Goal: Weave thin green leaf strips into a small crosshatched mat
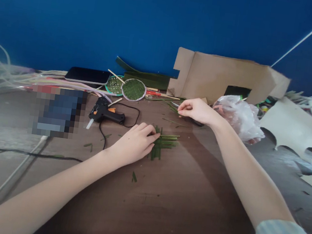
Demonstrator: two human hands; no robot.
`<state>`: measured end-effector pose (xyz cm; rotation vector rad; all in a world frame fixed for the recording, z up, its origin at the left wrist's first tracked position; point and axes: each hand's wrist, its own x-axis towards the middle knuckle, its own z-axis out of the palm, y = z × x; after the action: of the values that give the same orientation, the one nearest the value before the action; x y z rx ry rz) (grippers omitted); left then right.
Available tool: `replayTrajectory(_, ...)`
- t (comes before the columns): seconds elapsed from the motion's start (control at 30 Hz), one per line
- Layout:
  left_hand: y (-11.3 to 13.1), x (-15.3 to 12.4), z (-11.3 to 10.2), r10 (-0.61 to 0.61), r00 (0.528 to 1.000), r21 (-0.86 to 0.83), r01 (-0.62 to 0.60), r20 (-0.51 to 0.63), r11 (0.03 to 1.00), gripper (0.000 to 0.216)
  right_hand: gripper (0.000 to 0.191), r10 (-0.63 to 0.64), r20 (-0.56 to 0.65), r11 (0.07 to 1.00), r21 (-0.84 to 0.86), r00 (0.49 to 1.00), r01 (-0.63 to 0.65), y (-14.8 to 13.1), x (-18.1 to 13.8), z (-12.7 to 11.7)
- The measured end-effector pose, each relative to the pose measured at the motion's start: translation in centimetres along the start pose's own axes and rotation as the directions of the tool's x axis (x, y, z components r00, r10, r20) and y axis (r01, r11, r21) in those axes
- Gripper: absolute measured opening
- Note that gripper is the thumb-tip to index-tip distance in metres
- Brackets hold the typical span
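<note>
My left hand (136, 143) rests on the table with its fingers curled onto the left edge of a small woven mat of green leaf strips (167, 142). Strips cross each other there, with loose ends sticking out to the right and toward me. Farther back, my right hand (198, 110) is closed in a pinch above loose thin green strips (171, 107). Whatever is between its fingertips is too small to make out. A dark handle (198, 123) shows beneath that hand, and a bit of shiny metal pokes out beside its fingers.
Left of the mat lies a black glue gun (106, 114) with its cord. Behind it are two round woven discs (133, 90) and a phone (87, 75). A cardboard box (222, 74), a plastic bag (240, 118) and cut-out pale board (301, 128) occupy the right. A blue wall (156, 25) stands behind.
</note>
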<state>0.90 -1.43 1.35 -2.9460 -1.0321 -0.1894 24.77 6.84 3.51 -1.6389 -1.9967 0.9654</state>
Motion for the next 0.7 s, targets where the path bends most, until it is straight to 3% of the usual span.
replayTrajectory(0.27,0.9,-0.4,-0.6,-0.035,0.997,0.035,0.033,0.068,0.999,0.040,0.005,-0.112,-0.079,0.993,-0.044,0.991,0.109,-0.1,0.0,0.2)
replayTrajectory(0.4,1.2,-0.5,-0.6,-0.062,0.997,0.002,0.062,0.052,0.998,0.041,0.005,-0.145,0.021,0.987,0.080,0.989,0.143,-0.9,-0.3,0.9)
replayTrajectory(0.57,1.3,-0.7,-0.4,-0.130,0.991,-0.034,0.130,0.013,0.991,0.041,0.007,-0.230,0.107,0.965,0.151,0.967,0.213,-1.9,-0.7,2.1)
replayTrajectory(0.7,1.4,-0.8,-0.2,-0.182,0.983,-0.010,0.182,-0.024,0.983,0.040,0.014,-0.216,0.144,0.969,0.156,0.966,0.193,-2.3,-0.9,2.5)
